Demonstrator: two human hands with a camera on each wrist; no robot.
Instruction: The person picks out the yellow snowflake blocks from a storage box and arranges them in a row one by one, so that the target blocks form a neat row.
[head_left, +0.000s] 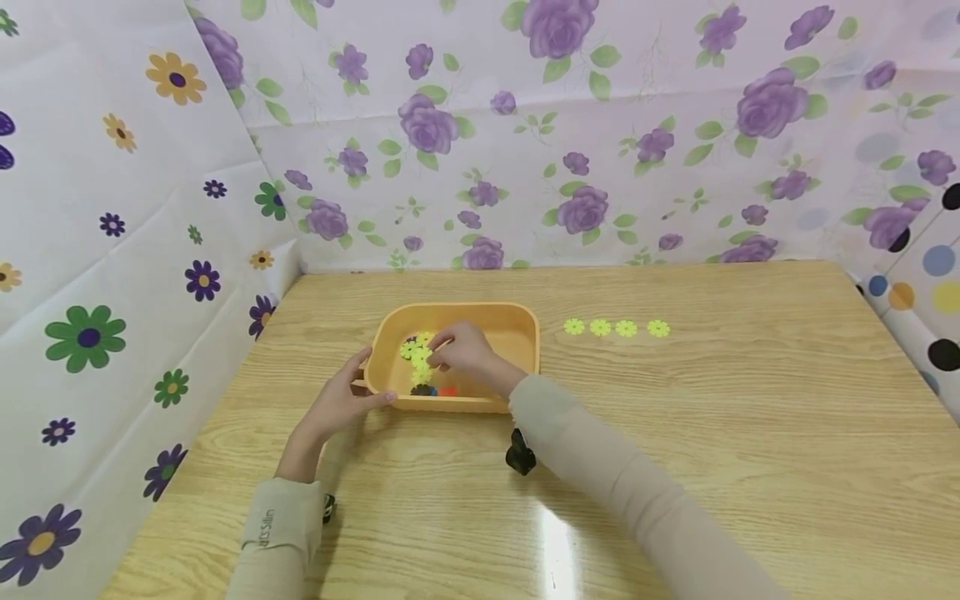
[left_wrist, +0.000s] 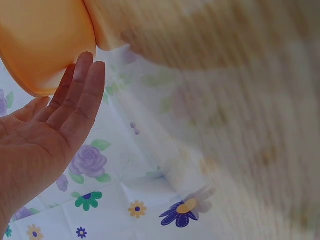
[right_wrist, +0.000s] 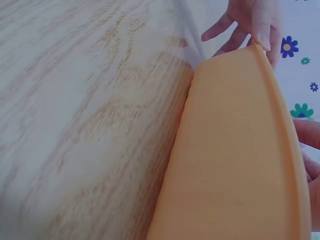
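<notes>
On the wooden table stands an orange plastic basin, its inside shown in the head view. My left hand holds its left end, thumb over the front rim and the other fingers along the outer wall. Fairly straight fingers lie against that wall. Yellow flower-shaped pieces are heaped in the basin's left part, with a black piece and a red piece near the front. My right hand reaches in over the front rim, its bent fingers at the yellow heap; whether they pinch a piece is hidden.
Several yellow flower pieces lie flat in a row right of the basin. A floral cloth hangs behind the table, and another patterned cloth stands along the left. Small black devices sit at both wrists.
</notes>
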